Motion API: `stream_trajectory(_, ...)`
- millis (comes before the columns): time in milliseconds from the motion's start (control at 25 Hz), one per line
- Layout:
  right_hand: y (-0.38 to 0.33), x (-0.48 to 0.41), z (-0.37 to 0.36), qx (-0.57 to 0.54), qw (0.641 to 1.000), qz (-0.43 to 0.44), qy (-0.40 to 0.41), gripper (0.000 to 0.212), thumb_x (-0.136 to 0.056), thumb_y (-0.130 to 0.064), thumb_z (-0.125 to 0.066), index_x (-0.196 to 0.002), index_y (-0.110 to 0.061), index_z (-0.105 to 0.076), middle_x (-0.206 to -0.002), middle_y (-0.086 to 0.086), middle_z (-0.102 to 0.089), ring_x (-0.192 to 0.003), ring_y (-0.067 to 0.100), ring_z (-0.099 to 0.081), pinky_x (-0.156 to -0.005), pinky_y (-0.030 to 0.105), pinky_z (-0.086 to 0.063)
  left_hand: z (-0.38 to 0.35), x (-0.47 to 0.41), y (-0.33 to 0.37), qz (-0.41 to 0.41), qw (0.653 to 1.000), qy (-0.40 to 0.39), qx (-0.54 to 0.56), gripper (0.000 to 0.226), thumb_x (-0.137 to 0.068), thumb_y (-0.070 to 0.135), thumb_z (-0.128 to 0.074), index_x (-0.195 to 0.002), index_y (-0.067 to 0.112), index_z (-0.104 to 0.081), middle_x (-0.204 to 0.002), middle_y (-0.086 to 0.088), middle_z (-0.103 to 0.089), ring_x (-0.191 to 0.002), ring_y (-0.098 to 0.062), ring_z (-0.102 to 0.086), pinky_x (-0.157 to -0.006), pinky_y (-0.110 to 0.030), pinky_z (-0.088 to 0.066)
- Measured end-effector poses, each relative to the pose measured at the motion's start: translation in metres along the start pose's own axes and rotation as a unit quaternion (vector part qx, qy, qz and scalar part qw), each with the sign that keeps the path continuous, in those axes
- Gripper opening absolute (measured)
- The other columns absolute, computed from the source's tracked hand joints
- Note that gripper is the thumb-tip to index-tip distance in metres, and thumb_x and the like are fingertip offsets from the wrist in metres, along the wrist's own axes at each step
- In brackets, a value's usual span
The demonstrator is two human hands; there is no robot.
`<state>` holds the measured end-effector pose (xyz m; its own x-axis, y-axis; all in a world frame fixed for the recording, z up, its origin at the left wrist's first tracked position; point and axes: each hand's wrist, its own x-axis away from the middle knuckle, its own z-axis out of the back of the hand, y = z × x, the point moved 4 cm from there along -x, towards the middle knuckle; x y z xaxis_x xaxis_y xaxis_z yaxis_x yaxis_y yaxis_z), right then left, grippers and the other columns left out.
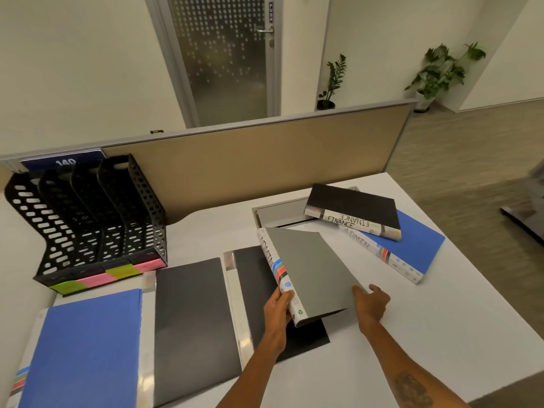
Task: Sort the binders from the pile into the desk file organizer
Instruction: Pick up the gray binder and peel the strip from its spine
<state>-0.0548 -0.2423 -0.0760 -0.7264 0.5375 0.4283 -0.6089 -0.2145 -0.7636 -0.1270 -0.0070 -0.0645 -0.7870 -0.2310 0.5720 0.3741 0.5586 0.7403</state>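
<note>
Left hand point(278, 304) gripped the grey binder point(312, 272) by its spine, right hand point(371, 301) pinched its cover; best kept closed, slid upright into the organizer point(141, 207).

This is an office. A partition panel point(265, 163) backs the white desk point(412, 319), which carries a black file organizer point(88, 219) and binders point(356, 206) lettered FINANCE and ADMIN.

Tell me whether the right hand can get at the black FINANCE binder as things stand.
Probably yes. The FINANCE binder lies uncovered atop the blue binder, with bare desk between it and the right hand; that hand must first release the gray binder it holds.
</note>
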Motion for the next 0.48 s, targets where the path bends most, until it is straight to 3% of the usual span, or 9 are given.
stream_trajectory(80,-0.001,-0.007,0.009,0.166,0.983,0.078,0.027,0.053,-0.09,-0.034,-0.062,-0.136,-0.011,-0.05,-0.149,0.01,-0.035,-0.128,0.035,-0.041,-0.103,0.054,-0.036,-0.014,-0.004,-0.014,0.018,0.999,-0.017,-0.028,0.035,-0.091,0.014,-0.063,-0.126,0.019,-0.059,-0.113,-0.011,-0.07,-0.104,-0.03,-0.068,-0.086,-0.048,-0.058)
stream_trajectory(200,0.003,-0.022,0.0,0.218,0.955,0.179,-0.088,0.054,-0.095,-0.041,-0.054,-0.143,-0.018,-0.044,-0.152,0.008,-0.037,-0.138,0.028,-0.035,-0.114,0.047,-0.029,-0.033,-0.013,-0.034,0.04,0.995,-0.04,-0.077,0.037,-0.09,0.014,-0.063,-0.126,0.018,-0.06,-0.112,-0.01,-0.07,-0.104,-0.028,-0.068,-0.087,-0.046,-0.058)
stream_trajectory(320,0.018,-0.037,-0.004,0.253,0.93,0.181,-0.195,0.061,-0.094,-0.048,-0.051,-0.148,-0.024,-0.034,-0.158,0.005,-0.026,-0.145,0.023,-0.025,-0.118,0.045,-0.023,-0.048,-0.023,-0.053,0.05,0.989,-0.059,-0.127,0.036,-0.089,0.013,-0.063,-0.125,0.017,-0.06,-0.112,-0.009,-0.071,-0.102,-0.027,-0.069,-0.087,-0.044,-0.058)
stream_trajectory(480,0.025,-0.059,-0.001,0.35,0.893,0.171,-0.227,0.067,-0.095,-0.054,-0.045,-0.152,-0.03,-0.021,-0.162,0.001,-0.008,-0.149,0.023,-0.006,-0.118,0.052,-0.013,-0.049,-0.036,-0.074,0.063,0.978,-0.039,-0.197,0.035,-0.088,0.022,-0.067,-0.121,0.016,-0.057,-0.117,-0.012,-0.064,-0.096,-0.023,-0.071,-0.077,-0.036,-0.061)
